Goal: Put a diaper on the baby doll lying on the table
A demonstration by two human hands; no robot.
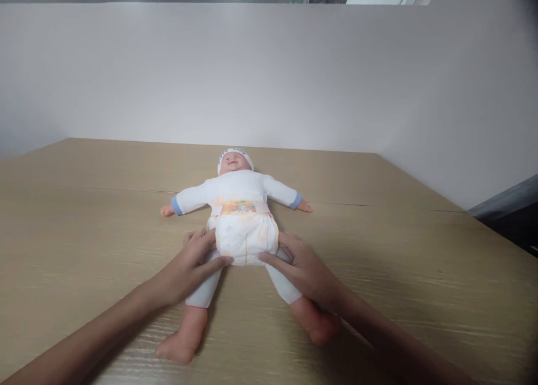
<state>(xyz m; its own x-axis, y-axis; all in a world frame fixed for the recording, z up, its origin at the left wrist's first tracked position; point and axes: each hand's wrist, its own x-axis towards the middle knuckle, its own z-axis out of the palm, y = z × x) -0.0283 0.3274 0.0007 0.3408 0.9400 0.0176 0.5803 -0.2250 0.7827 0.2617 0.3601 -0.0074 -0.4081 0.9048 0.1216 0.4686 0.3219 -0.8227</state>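
A baby doll (237, 191) in a white suit and cap lies face up on the wooden table (84, 205), arms spread, feet toward me. It wears a white diaper (246, 233) with an orange printed waistband. My left hand (191, 267) rests on the doll's thigh at the diaper's left leg edge, fingers stretched out and touching the diaper. On the other thigh, my right hand (300, 267) lies at the diaper's right leg edge, fingers likewise extended against it. Neither hand holds anything.
A plain white partition wall (269, 77) stands along the table's far edge. The table's right edge drops off to a dark area (513, 217) at the right.
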